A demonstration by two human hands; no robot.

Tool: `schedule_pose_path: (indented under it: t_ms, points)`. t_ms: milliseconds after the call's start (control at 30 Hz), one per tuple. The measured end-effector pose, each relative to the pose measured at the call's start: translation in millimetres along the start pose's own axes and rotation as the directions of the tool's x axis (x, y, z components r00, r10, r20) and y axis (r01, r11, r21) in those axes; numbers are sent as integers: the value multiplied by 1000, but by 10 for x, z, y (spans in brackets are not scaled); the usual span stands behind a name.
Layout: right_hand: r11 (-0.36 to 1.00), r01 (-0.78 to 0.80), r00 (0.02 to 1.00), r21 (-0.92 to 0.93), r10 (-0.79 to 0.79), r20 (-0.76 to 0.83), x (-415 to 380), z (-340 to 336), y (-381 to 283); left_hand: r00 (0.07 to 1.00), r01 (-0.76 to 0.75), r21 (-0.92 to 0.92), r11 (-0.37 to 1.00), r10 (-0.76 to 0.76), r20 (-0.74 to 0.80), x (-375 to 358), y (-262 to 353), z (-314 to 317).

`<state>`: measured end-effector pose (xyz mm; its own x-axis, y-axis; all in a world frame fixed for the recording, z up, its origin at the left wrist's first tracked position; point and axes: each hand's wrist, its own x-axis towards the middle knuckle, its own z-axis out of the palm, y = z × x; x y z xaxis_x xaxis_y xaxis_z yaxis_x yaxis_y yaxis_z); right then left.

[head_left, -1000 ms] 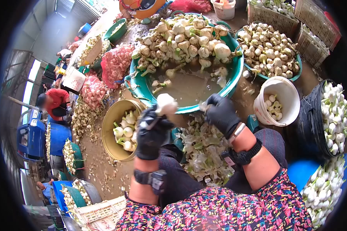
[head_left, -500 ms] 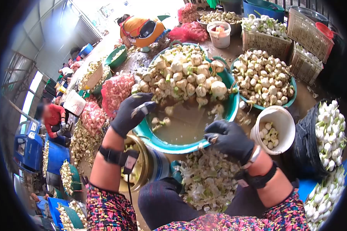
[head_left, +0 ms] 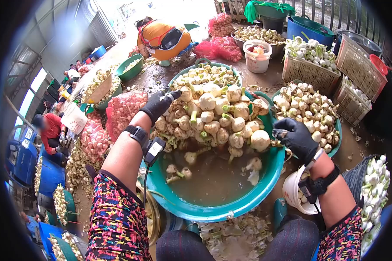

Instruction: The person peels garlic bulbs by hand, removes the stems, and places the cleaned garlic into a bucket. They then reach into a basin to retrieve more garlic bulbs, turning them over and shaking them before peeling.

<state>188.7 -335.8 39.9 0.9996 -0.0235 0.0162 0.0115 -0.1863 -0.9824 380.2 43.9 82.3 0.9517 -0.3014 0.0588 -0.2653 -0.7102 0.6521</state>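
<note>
My left hand (head_left: 162, 104), in a black glove, reaches the left side of a heap of garlic bulbs (head_left: 207, 102), its fingers stretched toward a bulb at the edge. The heap rises from a green tub (head_left: 270, 182) with murky water in front, where a few loose bulbs lie. Over the tub's right rim is my right hand (head_left: 295, 138), also black-gloved, with its fingers curled in. Whatever it may hold is too small to make out. Below the tub, between my knees, lies a pile of garlic peelings (head_left: 235, 239).
At right stand a basin of bulbs (head_left: 307, 108), a white bucket (head_left: 292, 191), and a dark container of cleaned garlic (head_left: 372, 191). Crates (head_left: 311, 69) sit behind. Red mesh sacks (head_left: 122, 111) line the left. A person in orange (head_left: 161, 39) bends over at the back; another in red (head_left: 52, 130) sits left.
Both hands have moved up and apart: the left to the heap's edge, the right outward past the tub's rim. The view has shifted, so the tub appears lower.
</note>
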Motion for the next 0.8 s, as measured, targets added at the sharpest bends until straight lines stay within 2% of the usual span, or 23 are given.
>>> schedule_pose_path:
  t_ms: [33,100,133,167,233,267,300,367,433,467,567,600,633,700,733,767,800]
  points:
    - [998,-22,999,65,20,26,139,76,-8,1000,18,31,999,-18,7,113,-66,1]
    - [997,53,998,-56,-51,41,469,195,4,999,0,-43,999,-3,-52,362,-228,19]
    - [986,108,994,-129,-106,28,639,255,-5,998,-34,-138,990,25,-66,407,-169,29]
    - [966,161,987,-202,-161,20,833,288,3,993,88,-140,986,-98,-64,295,174,-5]
    - [951,130,990,-279,-112,82,1320,340,34,985,-171,-23,985,170,-29,769,-345,12]
    - [960,156,986,-233,-136,101,1508,404,5,981,180,181,967,-190,45,673,-39,-23]
    - [938,177,983,-298,-156,94,1752,437,99,998,18,187,982,-29,57,817,-307,58]
    - [839,106,993,-534,-58,106,1910,594,-93,980,-195,1,981,195,50,756,-437,235]
    - [795,160,987,-585,-111,118,2099,748,55,966,152,-73,986,-133,224,474,114,170]
    - [801,133,980,-583,-19,198,2146,823,59,961,184,74,980,-195,195,437,197,164]
    - [879,79,943,-470,87,321,2065,946,30,987,-23,-126,992,42,155,333,53,306]
    - [892,63,943,-447,94,320,2027,940,36,947,-257,-7,966,253,197,240,36,248]
    - [865,84,955,-495,73,288,1989,957,62,981,29,-160,987,3,196,235,98,296]
    - [859,41,933,-511,151,327,1829,984,41,963,57,-276,959,20,269,95,157,274]
    - [852,74,924,-517,137,358,1737,1017,70,965,-96,-302,948,164,207,82,54,332]
    - [805,86,904,-587,184,386,1672,1003,76,964,-73,-290,954,142,225,51,-58,373]
    - [834,83,905,-545,166,391,1566,1012,116,962,-31,-338,941,121,246,-9,-158,423]
